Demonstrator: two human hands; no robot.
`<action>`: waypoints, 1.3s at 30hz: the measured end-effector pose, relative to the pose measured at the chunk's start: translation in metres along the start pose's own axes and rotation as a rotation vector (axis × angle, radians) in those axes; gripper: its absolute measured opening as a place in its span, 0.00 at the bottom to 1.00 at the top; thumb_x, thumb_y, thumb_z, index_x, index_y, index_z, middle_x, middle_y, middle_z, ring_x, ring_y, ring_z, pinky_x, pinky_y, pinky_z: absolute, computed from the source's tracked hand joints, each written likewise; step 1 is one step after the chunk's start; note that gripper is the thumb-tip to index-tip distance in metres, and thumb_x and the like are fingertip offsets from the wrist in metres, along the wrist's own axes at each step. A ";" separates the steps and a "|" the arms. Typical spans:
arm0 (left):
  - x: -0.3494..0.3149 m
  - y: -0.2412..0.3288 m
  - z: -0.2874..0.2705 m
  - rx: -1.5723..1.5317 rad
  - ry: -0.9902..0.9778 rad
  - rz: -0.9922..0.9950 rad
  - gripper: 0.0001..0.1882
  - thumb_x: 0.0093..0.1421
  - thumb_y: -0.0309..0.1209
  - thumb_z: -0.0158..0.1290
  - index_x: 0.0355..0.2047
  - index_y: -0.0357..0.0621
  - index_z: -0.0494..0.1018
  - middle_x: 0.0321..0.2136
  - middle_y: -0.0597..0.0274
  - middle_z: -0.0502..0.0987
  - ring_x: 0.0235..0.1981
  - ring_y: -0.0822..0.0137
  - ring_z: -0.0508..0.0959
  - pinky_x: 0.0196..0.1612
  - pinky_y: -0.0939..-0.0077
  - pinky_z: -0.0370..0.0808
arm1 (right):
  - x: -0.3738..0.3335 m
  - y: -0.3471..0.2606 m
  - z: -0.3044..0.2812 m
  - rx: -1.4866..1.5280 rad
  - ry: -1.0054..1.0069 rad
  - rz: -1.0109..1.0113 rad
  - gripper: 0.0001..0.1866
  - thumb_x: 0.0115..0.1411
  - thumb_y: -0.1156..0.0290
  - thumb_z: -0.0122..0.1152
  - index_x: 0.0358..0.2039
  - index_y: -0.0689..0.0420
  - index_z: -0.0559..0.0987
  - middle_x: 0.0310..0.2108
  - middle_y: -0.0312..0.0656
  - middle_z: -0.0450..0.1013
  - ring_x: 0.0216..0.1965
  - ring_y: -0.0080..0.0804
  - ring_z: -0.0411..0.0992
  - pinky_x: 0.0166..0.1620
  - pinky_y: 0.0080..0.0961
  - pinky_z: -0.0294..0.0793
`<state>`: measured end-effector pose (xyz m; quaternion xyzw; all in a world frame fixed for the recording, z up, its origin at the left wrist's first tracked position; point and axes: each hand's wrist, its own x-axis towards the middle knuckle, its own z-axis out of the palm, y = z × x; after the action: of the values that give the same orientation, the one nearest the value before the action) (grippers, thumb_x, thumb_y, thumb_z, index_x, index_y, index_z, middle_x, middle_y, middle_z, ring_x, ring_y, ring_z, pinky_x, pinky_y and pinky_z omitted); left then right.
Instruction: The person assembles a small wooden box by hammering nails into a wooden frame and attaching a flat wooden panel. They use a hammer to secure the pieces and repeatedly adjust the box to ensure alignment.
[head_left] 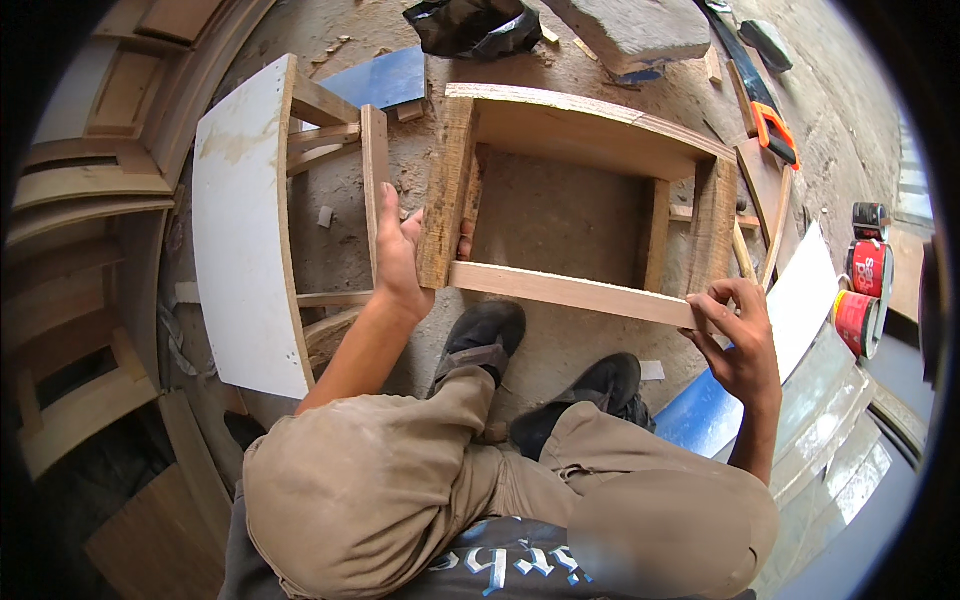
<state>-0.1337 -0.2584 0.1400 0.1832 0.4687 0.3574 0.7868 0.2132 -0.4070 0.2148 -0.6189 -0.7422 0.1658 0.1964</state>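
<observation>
In front of my knees a box-like wooden frame (590, 152) is held up, with a plywood panel along its far side and rough wooden posts at both ends. My left hand (402, 250) grips the left post (447, 195); its thumb is outside, and fingertips show on the inner side. Across the near side runs a pale wooden strip (570, 293), its left end meeting the left post. My right hand (738, 335) pinches the strip's right end between thumb and fingers, close to the right post (713, 225).
At left stands a second wooden frame with a white panel (240, 230). A handsaw with an orange handle (775, 135) lies far right, near a stone block (640, 35). Red cans (868, 268) and glass sheets (820, 430) are at right. A black plastic bag (473, 28) lies beyond.
</observation>
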 end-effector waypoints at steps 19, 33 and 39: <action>0.009 -0.003 0.000 -0.038 0.038 -0.120 0.39 0.69 0.61 0.26 0.47 0.38 0.74 0.28 0.61 0.76 0.27 0.67 0.75 0.34 0.74 0.74 | -0.005 0.005 -0.002 0.042 -0.001 0.016 0.23 0.40 0.81 0.73 0.41 0.56 0.81 0.35 0.42 0.70 0.38 0.39 0.69 0.41 0.35 0.70; 0.006 -0.006 0.002 -0.031 0.072 -0.144 0.36 0.69 0.58 0.28 0.45 0.38 0.75 0.27 0.63 0.77 0.25 0.69 0.74 0.33 0.73 0.72 | -0.010 0.005 0.003 0.028 0.030 0.049 0.21 0.42 0.79 0.74 0.40 0.56 0.82 0.34 0.42 0.69 0.37 0.40 0.69 0.38 0.34 0.72; 0.005 -0.006 0.004 -0.027 0.082 -0.134 0.33 0.69 0.55 0.31 0.45 0.38 0.75 0.27 0.62 0.77 0.25 0.68 0.74 0.32 0.73 0.72 | -0.011 0.009 0.001 0.049 0.006 0.050 0.23 0.40 0.81 0.73 0.41 0.56 0.82 0.35 0.43 0.70 0.38 0.41 0.69 0.42 0.36 0.71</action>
<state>-0.1264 -0.2586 0.1354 0.1262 0.5069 0.3171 0.7916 0.2219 -0.4166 0.2089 -0.6328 -0.7216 0.1867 0.2096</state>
